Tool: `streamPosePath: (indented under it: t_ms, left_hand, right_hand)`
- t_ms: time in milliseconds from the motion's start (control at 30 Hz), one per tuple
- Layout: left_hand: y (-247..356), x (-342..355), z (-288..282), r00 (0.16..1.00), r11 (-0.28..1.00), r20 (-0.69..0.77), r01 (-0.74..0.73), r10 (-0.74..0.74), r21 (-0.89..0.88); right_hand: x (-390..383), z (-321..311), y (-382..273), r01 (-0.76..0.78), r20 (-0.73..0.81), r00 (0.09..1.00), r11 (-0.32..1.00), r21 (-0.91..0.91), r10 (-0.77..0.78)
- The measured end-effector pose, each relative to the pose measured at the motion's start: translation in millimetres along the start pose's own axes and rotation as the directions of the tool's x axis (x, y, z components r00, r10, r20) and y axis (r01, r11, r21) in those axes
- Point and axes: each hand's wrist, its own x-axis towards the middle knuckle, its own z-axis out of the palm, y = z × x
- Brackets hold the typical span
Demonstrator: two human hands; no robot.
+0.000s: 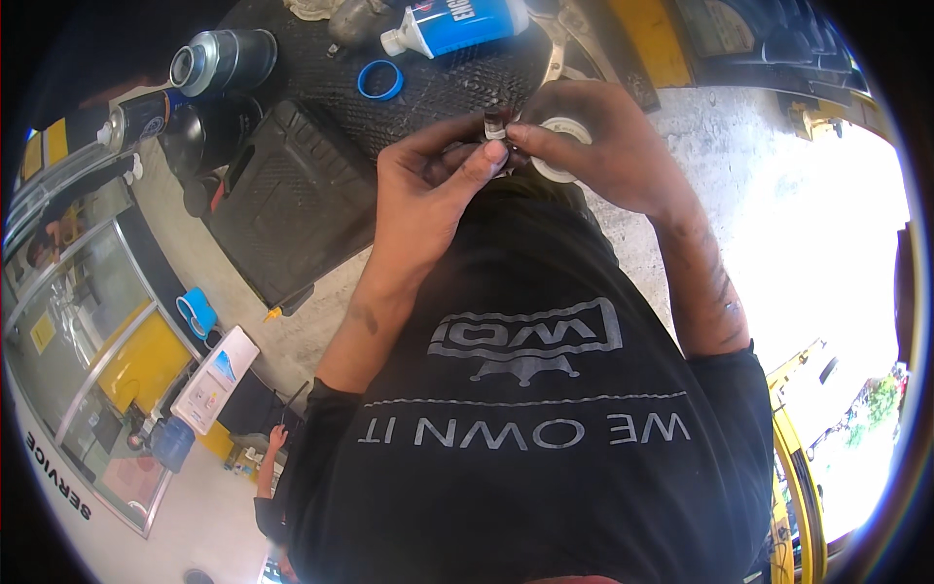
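Observation:
A small dark threaded-looking fitting (493, 119) with a white band round it stands upright between my hands. My left hand (428, 185) is closed on it, thumb and fingers pinching its lower part. Close by on the right, my right hand (608, 146) is curled around a flat white spool (567, 131), which looks like a roll of thread seal tape. The tip of my right thumb comes up to the banded fitting. My right fingers are partly hidden behind the hand and spool.
Beyond my hands, a dark textured surface holds a blue-and-white bottle (462, 24), a blue ring (380, 80) and a metal canister (224, 62). A black panel (292, 200) lies to the left. Farther off at lower left, another person's hand (278, 438) shows.

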Motion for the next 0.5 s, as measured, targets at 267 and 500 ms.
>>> streamPosePath:
  t_ms: [267, 500]
  left_hand:
    - [1.8, -2.9, -5.0, 0.998, 0.999, -0.064, 0.009, -0.011, -0.039]
    - [6.7, -4.8, -3.1, 0.999, 0.999, -0.043, -0.011, 0.01, -0.036]
  right_hand:
    - [-0.7, -6.1, -0.8, 0.029, 0.015, 0.999, 0.999, 0.029, -0.029]
    - [2.2, -5.5, -0.6, 0.076, 0.0, 0.997, 0.997, -0.005, -0.076]
